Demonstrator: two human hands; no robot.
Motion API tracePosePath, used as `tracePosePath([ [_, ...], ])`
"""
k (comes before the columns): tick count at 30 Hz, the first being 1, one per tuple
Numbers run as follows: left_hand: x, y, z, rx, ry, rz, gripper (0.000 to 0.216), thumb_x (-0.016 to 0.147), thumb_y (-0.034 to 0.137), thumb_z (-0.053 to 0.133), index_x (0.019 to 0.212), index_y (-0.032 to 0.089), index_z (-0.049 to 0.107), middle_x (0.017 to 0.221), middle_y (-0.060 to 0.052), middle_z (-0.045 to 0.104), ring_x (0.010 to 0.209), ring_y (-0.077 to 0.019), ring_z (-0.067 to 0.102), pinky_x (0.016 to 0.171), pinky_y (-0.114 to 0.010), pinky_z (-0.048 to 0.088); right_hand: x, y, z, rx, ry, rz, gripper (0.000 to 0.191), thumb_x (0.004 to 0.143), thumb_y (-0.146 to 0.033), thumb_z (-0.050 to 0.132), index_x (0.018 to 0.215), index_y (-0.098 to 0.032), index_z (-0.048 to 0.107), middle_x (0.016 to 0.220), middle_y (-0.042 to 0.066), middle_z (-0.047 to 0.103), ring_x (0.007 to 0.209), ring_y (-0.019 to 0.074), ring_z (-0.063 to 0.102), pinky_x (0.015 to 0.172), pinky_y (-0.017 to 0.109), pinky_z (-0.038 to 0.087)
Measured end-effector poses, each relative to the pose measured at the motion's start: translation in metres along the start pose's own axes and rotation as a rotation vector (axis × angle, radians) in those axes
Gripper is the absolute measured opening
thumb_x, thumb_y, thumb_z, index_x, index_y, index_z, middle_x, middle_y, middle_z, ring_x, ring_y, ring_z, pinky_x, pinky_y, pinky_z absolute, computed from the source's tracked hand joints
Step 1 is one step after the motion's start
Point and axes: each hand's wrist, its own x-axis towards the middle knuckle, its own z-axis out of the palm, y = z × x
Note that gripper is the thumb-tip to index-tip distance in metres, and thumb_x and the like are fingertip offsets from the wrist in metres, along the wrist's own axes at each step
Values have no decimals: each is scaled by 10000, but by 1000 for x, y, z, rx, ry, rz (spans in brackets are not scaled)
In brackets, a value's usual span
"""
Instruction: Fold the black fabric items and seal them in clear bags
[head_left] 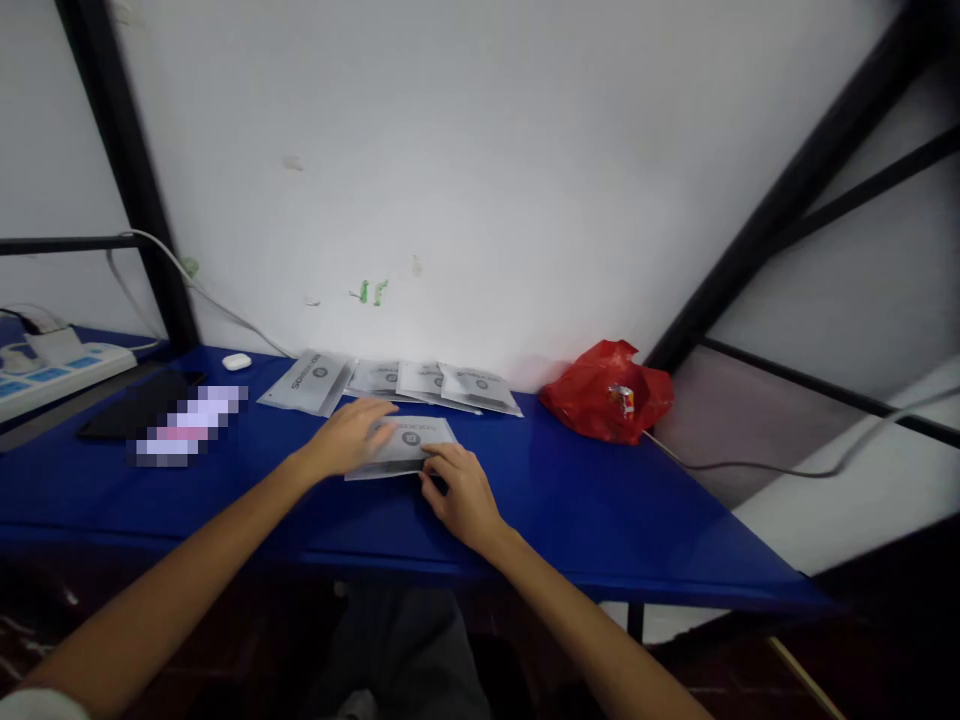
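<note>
A frosted plastic packet [412,437] with dark print and a round logo lies on the blue table in front of me. Over its left side is my left hand [351,437], fingers stretched out and a little blurred; I cannot tell whether they touch it. My right hand [463,492] is at the packet's near right corner, index finger on top and thumb by the edge, gripping it. Behind them, similar packets lie along the wall: one at the left [311,382] and several overlapping ones, the rightmost [480,385] on top.
A crumpled red plastic bag [600,395] sits at the back right. To the left are a white earphone case [237,362], a dark flat device [135,408], a blurred-out patch and a white power strip [67,375]. Black frame posts and cables flank the blue table [570,500].
</note>
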Motion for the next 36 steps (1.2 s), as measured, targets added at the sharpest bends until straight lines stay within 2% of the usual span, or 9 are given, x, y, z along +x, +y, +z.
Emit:
tracePosePath([
  [3, -24, 40, 1, 61, -76, 217, 365, 885, 395, 481, 1194, 222, 565, 1229, -64, 603, 1155, -218, 521, 992, -390, 399, -7, 2, -4, 21, 82, 45, 71, 816, -171, 561, 805, -204, 623, 1071, 87, 669, 997, 233, 597, 836, 409, 461],
  [5, -32, 52, 2, 153, -82, 285, 278, 886, 311, 490, 1128, 226, 598, 1136, -68, 636, 1069, -216, 561, 920, -382, 436, -10, 3, -6, 33, 117, 56, 75, 826, -190, 559, 814, -211, 630, 1071, 83, 668, 1001, 228, 595, 849, 414, 459],
  [9, -34, 50, 4, 310, -31, 298, 224, 916, 186, 420, 898, 190, 644, 838, -51, 647, 830, -166, 599, 735, -285, 467, -16, 8, -13, 36, 132, 21, 77, 836, -217, 565, 817, -222, 640, 1088, 80, 662, 1016, 224, 592, 875, 425, 454],
  [15, -38, 36, 5, 326, 15, 208, 214, 929, 205, 423, 891, 194, 633, 830, -29, 667, 775, -150, 605, 602, -227, 448, -29, 30, -26, 4, 173, 76, 87, 825, -225, 583, 889, -214, 642, 1108, 100, 652, 1025, 239, 591, 856, 428, 471],
  [20, -43, 29, 5, 263, 17, 171, 236, 927, 187, 401, 906, 206, 636, 849, -33, 676, 805, -146, 610, 654, -231, 473, -34, 35, -29, 35, 197, 98, 88, 841, -250, 578, 853, -224, 662, 1055, 92, 674, 992, 233, 608, 837, 421, 487],
  [31, -45, 15, -5, 89, 56, 194, 240, 932, 206, 389, 911, 207, 628, 897, -24, 686, 826, -149, 620, 748, -273, 495, -32, 29, -32, 145, 238, 106, 60, 815, -220, 624, 771, -228, 664, 1017, 68, 693, 962, 223, 613, 827, 406, 499],
  [34, -44, 19, -6, 131, 47, 169, 224, 927, 192, 396, 939, 199, 619, 949, -39, 683, 880, -170, 616, 781, -300, 492, -32, 24, -30, 156, 236, 80, 81, 821, -195, 615, 779, -230, 675, 1013, 64, 699, 959, 222, 610, 820, 405, 501],
  [36, -43, 31, -5, 166, 43, 172, 209, 921, 192, 413, 991, 203, 609, 1010, -47, 673, 942, -187, 604, 820, -323, 483, -31, 19, -29, 159, 234, 72, 93, 824, -192, 612, 775, -233, 681, 1017, 62, 701, 952, 223, 610, 815, 408, 501],
])
